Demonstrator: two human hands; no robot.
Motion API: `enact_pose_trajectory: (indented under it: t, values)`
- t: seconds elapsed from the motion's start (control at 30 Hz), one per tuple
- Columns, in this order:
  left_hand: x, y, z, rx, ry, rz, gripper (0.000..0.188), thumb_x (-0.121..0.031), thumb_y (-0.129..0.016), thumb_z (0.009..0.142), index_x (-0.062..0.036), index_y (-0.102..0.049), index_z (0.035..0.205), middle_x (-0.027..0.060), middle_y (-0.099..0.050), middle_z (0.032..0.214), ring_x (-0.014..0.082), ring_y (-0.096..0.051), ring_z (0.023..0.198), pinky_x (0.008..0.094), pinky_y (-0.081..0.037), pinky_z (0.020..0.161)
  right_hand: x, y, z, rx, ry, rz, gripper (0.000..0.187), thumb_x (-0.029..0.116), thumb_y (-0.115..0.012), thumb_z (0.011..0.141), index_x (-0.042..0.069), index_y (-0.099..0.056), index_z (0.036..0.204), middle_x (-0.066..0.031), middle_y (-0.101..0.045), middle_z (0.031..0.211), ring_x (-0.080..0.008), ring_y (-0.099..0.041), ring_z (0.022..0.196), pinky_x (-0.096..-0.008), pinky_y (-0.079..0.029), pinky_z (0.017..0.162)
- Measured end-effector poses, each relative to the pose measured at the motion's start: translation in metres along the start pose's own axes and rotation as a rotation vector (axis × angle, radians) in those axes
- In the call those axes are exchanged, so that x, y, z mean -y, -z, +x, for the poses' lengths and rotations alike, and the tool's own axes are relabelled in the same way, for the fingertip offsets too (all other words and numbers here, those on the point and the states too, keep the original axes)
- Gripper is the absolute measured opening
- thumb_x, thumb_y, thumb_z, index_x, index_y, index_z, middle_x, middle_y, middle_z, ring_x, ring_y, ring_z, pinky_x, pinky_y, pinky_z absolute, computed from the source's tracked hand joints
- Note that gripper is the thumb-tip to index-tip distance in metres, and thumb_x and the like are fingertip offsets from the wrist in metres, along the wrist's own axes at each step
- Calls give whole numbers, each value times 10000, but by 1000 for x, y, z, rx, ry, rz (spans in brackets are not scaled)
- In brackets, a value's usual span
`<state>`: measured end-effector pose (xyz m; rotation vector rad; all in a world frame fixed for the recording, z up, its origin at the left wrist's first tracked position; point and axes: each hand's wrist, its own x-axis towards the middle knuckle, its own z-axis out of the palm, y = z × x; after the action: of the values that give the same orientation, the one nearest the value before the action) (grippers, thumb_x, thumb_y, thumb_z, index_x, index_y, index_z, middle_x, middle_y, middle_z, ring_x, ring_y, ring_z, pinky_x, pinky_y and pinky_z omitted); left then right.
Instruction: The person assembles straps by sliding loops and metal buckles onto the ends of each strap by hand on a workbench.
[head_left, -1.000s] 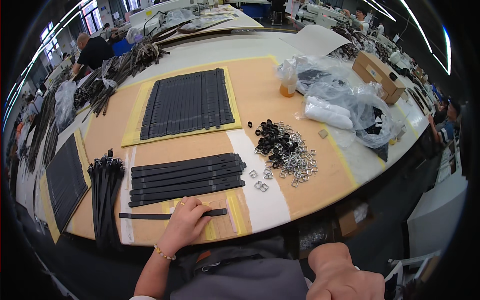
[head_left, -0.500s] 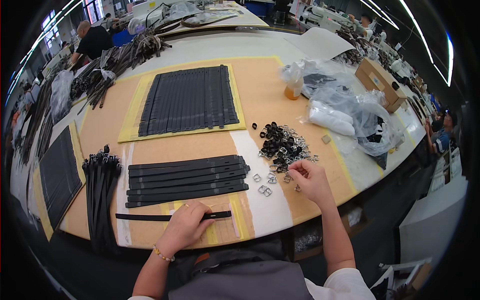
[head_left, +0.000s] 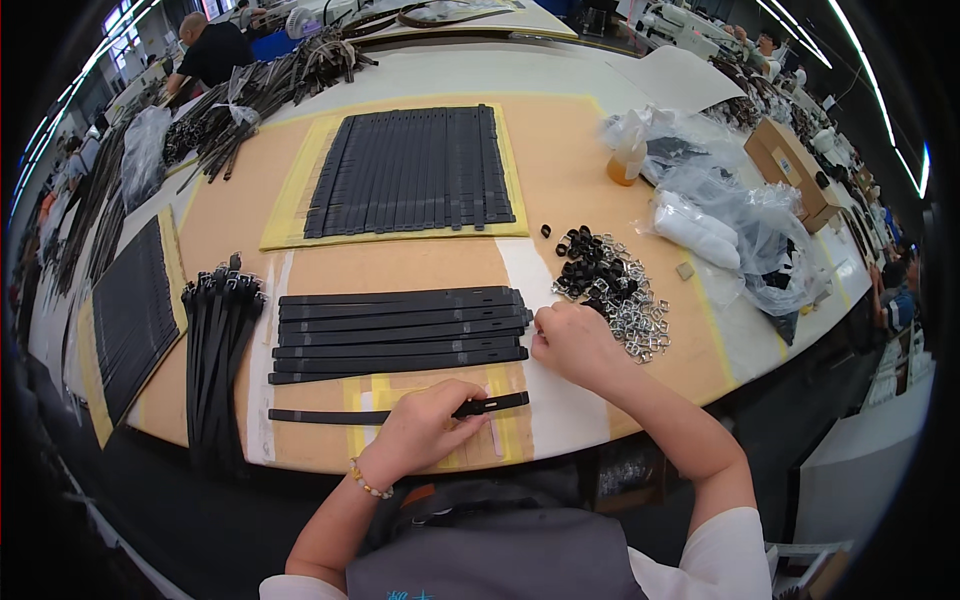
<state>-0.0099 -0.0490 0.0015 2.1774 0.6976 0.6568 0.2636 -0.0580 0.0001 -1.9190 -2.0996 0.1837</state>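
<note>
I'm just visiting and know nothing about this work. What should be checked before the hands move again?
1. Left hand on the single black strap: ok, it grips the strap toward its right end.
2. Slot near that end uncovered: ok, it shows beyond the fingers.
3. Right hand on the same strap: not ok, it is apart from it, near the right ends of the grouped straps.
4. Something in the right hand's fingertips: cannot tell, the hand hides them.
5. Metal buckles close to the right hand: ok, the pile lies just beside it.
6. Bottle of amber liquid away from both hands: ok.
</note>
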Motion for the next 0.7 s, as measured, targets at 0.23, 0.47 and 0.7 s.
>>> enact_pose_trajectory:
  t: [0.23,0.47,0.7]
  values:
    - [2,1,-4,-27,46,-28,253,-138,-808,894,-13,-699,1085,122,-747,1000,242,-753,853,323,-607,731,23,42,-7,254,-327,504,182,87,-750,903,-18,-772,1050,-136,-767,796,-161,-734,692,-294,-578,667]
    - [-7,2,-5,31,105,-43,238,-116,-808,875,-12,-707,1064,121,-748,967,232,-759,834,313,-610,715,29,20,-66,143,-311,631,212,120,-758,917,17,-771,1102,-120,-768,865,-191,-748,777,-306,-581,731]
    - [-6,0,-9,37,108,4,226,-122,-809,876,-12,-706,1045,104,-749,942,212,-759,800,304,-612,710,9,36,-70,133,-230,520,129,128,-741,934,55,-753,1040,-93,-737,949,-216,-724,820,-335,-574,750]
